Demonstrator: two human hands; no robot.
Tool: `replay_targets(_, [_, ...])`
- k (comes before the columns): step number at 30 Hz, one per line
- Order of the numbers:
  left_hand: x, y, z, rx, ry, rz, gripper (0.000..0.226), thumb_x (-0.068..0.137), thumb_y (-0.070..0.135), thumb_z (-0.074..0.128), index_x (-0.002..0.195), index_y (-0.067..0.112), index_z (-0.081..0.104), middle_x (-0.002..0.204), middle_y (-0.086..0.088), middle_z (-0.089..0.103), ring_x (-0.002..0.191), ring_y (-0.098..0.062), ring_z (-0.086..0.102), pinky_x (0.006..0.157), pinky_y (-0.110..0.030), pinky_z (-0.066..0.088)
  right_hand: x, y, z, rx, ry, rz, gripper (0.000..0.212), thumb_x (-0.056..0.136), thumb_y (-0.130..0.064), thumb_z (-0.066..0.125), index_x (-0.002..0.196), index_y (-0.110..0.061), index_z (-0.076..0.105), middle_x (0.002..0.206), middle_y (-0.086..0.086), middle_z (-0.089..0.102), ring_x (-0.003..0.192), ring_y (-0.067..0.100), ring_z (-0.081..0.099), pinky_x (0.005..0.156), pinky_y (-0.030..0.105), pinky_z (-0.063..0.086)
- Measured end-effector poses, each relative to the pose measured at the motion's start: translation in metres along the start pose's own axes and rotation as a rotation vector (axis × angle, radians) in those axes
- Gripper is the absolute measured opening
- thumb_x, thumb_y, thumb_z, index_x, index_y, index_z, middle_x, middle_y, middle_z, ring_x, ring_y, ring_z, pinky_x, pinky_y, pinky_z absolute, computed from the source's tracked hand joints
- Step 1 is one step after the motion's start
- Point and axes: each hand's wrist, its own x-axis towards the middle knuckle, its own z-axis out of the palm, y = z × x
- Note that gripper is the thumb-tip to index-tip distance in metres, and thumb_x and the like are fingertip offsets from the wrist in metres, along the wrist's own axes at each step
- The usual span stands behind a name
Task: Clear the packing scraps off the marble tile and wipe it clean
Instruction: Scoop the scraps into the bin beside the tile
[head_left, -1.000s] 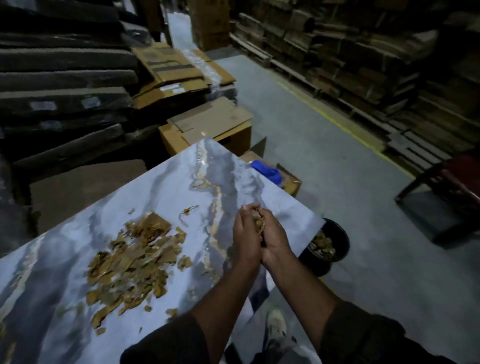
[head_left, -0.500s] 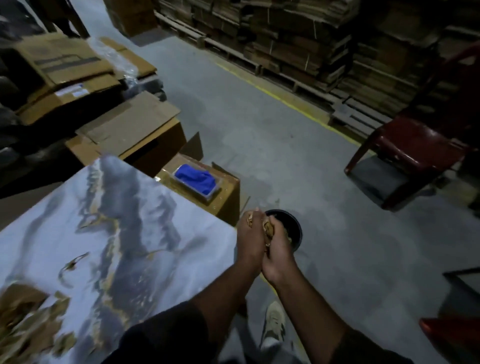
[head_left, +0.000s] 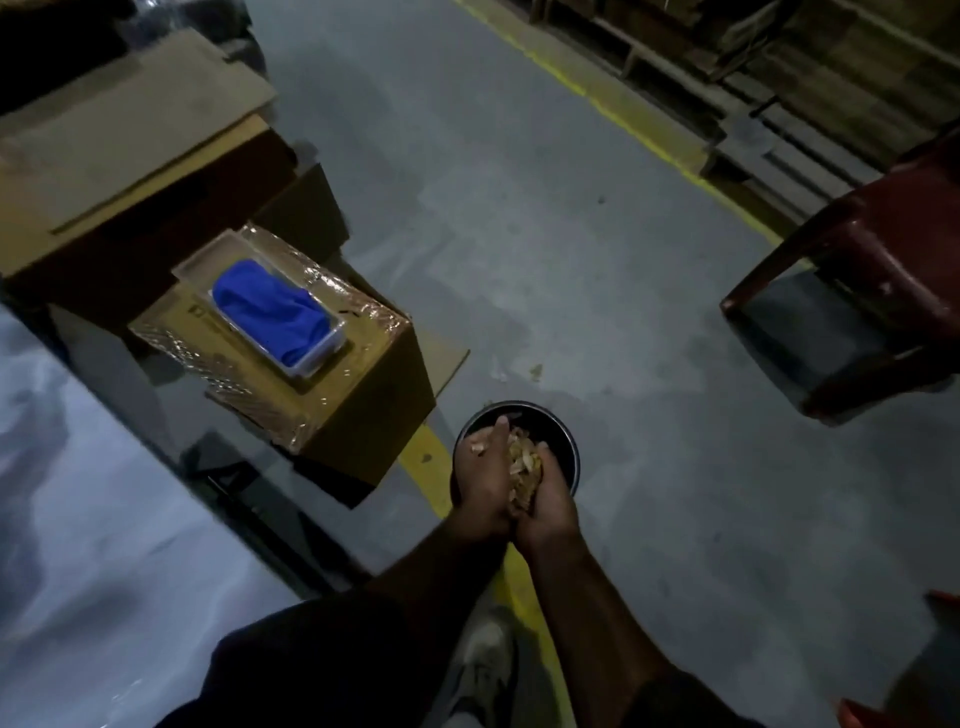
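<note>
left hand (head_left: 483, 480) and right hand (head_left: 550, 499) cupped around scraps (head_left: 521, 462), over black bucket (head_left: 563, 447)

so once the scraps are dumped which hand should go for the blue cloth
Probably the left hand: it is on the side nearer the blue cloth, which lies up and to the left of the bin. The right hand would have to cross over.

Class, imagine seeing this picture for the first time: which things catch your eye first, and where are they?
Two cupped hands, left hand and right hand, hold tan packing scraps over a black bucket on the floor, low centre. Left of them, a bright blue cloth lies in a clear tray on a cardboard box.
</note>
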Motion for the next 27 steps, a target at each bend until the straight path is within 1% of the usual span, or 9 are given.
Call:
replay_targets(2, [0.029,-0.015,0.012,-0.059,-0.017,-0.078,0.039,0.103,0.034,0.057,0.110,-0.003,0.067,0.101,-0.018,0.073,0.087,-0.030,0.072,0.063,-0.027,0.060,0.036,-0.004,-0.004,0.034,0.013,0.030,0.058,0.105,-0.046,0.042,0.145,-0.005,0.051,0.147,0.020,0.052,0.137,0.037,0.048,0.119,0.045,0.034])
replay_targets(5, [0.066,-0.038,0.024,-0.120,-0.075,-0.245,0.053,0.104,0.046,0.049,0.133,0.002,0.058,0.126,-0.022,0.065,0.114,-0.038,0.064,0.098,-0.049,0.056,0.078,-0.007,-0.012,0.064,0.043,0.042,0.061,0.104,-0.048,0.042,0.146,-0.004,0.050,0.148,0.021,0.050,0.137,0.039,0.046,0.118,0.047,0.035])
replay_targets(7, [0.081,-0.049,0.027,-0.138,-0.090,-0.283,0.055,0.105,0.045,0.046,0.135,0.000,0.058,0.132,-0.025,0.063,0.121,-0.040,0.061,0.107,-0.053,0.049,0.093,-0.009,-0.016,0.030,0.071,0.050,0.061,0.105,-0.048,0.041,0.145,-0.003,0.051,0.145,0.021,0.054,0.135,0.038,0.049,0.114,0.046,0.039])
replay_targets(9, [0.088,-0.056,0.029,-0.170,-0.091,-0.291,0.052,0.106,0.039,0.046,0.134,-0.003,0.059,0.132,-0.027,0.063,0.121,-0.041,0.061,0.108,-0.054,0.048,0.103,-0.012,-0.019,-0.004,0.086,0.050,0.058,0.106,-0.046,0.039,0.142,-0.003,0.054,0.126,0.019,0.068,0.120,0.035,0.060,0.095,0.038,0.054])
replay_targets(11, [0.090,-0.059,0.030,-0.185,-0.074,-0.277,0.048,0.107,0.033,0.046,0.131,-0.005,0.061,0.128,-0.029,0.064,0.119,-0.043,0.063,0.106,-0.055,0.049,0.107,-0.016,-0.021,-0.041,0.076,0.041,0.056,0.106,-0.045,0.039,0.141,-0.004,0.055,0.116,0.018,0.071,0.110,0.034,0.064,0.080,0.038,0.057])
replay_targets(15, [0.087,-0.062,0.031,-0.191,-0.067,-0.263,0.046,0.108,0.028,0.043,0.127,-0.009,0.062,0.126,-0.032,0.064,0.120,-0.043,0.062,0.108,-0.056,0.047,0.104,-0.018,-0.024,-0.060,0.049,0.024,0.056,0.108,-0.043,0.035,0.142,-0.003,0.053,0.143,0.022,0.055,0.133,0.037,0.051,0.111,0.047,0.042])
replay_targets(18, [0.071,-0.054,0.031,-0.171,-0.050,-0.265,0.045,0.108,0.028,0.045,0.129,-0.007,0.061,0.129,-0.029,0.063,0.121,-0.042,0.061,0.108,-0.054,0.047,0.083,-0.023,-0.019,-0.112,0.085,-0.013,0.051,0.109,-0.039,0.038,0.141,-0.002,0.053,0.145,0.019,0.055,0.129,0.031,0.054,0.105,0.042,0.046])
replay_targets(22, [0.034,-0.037,0.034,-0.165,0.005,-0.267,0.039,0.105,0.029,0.051,0.126,-0.001,0.064,0.123,-0.022,0.067,0.115,-0.037,0.065,0.104,-0.050,0.051,0.051,-0.028,-0.011,-0.132,0.075,0.000,0.056,0.107,-0.037,0.043,0.154,-0.007,0.037,0.156,0.017,0.043,0.143,0.033,0.043,0.117,0.050,0.037])
replay_targets(27, [-0.025,-0.004,0.023,0.007,-0.064,-0.066,0.036,0.108,0.026,0.046,0.112,-0.001,0.069,0.109,-0.021,0.072,0.104,-0.035,0.069,0.094,-0.049,0.056,-0.011,-0.027,0.005,-0.430,0.085,-0.147,0.047,0.107,-0.032,0.045,0.133,0.005,0.058,0.132,0.027,0.062,0.121,0.038,0.061,0.106,0.044,0.048])
